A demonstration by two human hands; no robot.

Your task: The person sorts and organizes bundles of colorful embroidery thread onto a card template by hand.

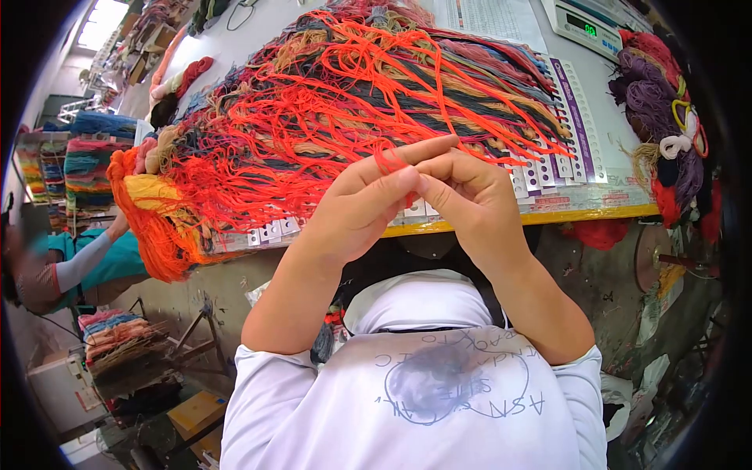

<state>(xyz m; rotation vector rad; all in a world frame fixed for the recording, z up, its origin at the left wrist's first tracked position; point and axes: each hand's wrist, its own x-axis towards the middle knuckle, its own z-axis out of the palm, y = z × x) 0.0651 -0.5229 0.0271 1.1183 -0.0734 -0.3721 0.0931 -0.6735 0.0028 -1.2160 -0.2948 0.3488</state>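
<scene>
Red-orange thread (388, 160) is looped round the fingers of my left hand (364, 196), whose thumb and fingertips press together. My right hand (470, 192) meets it in a pinch, thumb tip against the left thumb; what it pinches, if anything, is too small to make out. Both hands are over the table's near edge. Beyond them spreads a wide heap of thread bundles (313, 102) in red-orange, black, tan and pink. Many bundles end at white punched cards (576, 117) with purple strips on the right.
A digital scale (583, 30) stands at the back right, beside hanging purple and red yarn skeins (646, 86). Orange and yellow skeins (160, 211) drape over the table's left end. A co-worker (78, 262) is at the far left. Yellow edging (533, 219) runs along the table front.
</scene>
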